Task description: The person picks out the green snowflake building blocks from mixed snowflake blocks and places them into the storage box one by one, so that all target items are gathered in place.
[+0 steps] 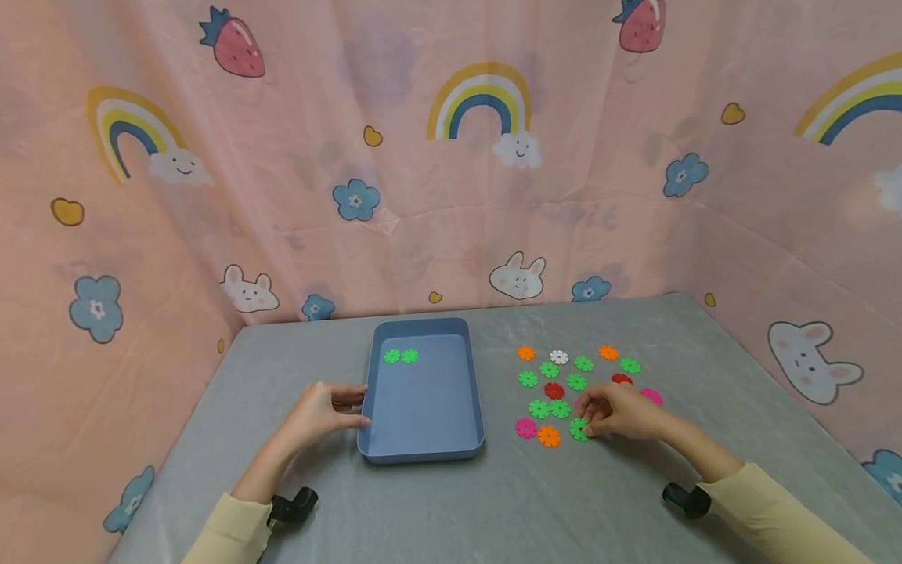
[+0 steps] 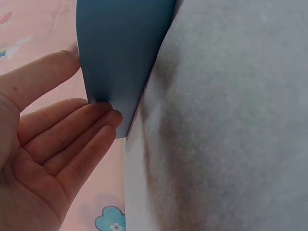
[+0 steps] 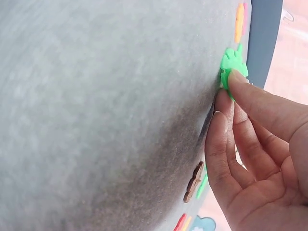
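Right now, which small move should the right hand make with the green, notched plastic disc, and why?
Probably, the right hand should lift this green, notched plastic disc toward the blue rectangular tray: the hand pinches the disc, two similar green discs lie in the tray, and the left hand touches the tray's side.

Head view: I have the table (image 1: pixel 507 509) across the lower part of the frame, curtain (image 1: pixel 296 117) behind it. Tray (image 1: pixel 437 415) on the table, just left of the frame's centre line; two discs (image 1: pixel 391 356) side by side in its upper left. Left hand (image 1: pixel 320 411) against its left wall. Right of the tray, apart, I note loose discs (image 1: pixel 549 370). Right hand (image 1: pixel 623 411) at their lower right, one disc (image 1: pixel 578 430) at its fingertips.
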`<state>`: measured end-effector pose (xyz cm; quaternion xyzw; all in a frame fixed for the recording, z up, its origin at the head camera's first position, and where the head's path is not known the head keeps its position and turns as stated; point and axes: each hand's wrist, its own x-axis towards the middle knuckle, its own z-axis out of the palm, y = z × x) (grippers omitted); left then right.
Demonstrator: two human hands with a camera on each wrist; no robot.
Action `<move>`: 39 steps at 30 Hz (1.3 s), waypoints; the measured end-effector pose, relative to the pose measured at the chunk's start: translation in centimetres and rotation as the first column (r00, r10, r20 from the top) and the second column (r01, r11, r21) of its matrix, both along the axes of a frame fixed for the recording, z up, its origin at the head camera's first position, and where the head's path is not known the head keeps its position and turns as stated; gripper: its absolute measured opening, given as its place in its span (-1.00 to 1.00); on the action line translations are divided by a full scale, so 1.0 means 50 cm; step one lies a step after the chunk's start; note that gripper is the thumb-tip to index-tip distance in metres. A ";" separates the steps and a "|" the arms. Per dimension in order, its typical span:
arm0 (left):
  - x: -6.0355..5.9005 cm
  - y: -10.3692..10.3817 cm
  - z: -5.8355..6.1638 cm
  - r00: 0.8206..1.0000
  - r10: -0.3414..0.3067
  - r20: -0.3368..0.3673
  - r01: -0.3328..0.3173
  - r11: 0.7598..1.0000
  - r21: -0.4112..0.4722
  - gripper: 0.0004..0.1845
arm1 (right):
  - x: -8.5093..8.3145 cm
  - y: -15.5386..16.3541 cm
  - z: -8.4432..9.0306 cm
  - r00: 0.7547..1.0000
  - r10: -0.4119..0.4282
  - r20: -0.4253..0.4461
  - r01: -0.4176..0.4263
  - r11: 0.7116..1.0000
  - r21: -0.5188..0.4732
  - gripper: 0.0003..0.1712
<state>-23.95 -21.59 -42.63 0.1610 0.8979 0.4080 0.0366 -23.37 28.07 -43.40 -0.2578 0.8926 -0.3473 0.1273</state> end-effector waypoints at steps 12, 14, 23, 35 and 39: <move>0.004 0.002 0.003 1.000 -0.003 -0.002 0.004 1.000 0.015 -0.37 | 0.002 -0.001 0.006 1.000 0.028 0.007 -0.028 0.999 -0.038 -0.74; 0.003 0.002 0.003 1.000 -0.004 -0.002 0.004 1.000 0.016 -0.37 | 0.002 -0.001 0.004 1.000 0.023 0.006 -0.023 0.999 -0.035 -0.74; 0.001 0.002 0.000 1.000 0.003 0.015 -0.004 1.000 0.018 -0.37 | -0.001 -0.005 0.006 0.999 0.015 0.038 -0.013 0.999 -0.042 -0.72; 0.000 0.000 0.000 1.000 0.003 0.004 -0.003 1.000 0.010 -0.37 | -0.029 -0.037 0.043 0.996 -0.050 0.071 0.054 0.997 -0.053 -0.70; 0.000 0.000 0.000 1.000 0.005 0.006 -0.005 1.000 0.002 -0.37 | -0.044 -0.046 0.050 0.995 -0.055 0.080 0.058 0.998 -0.036 -0.71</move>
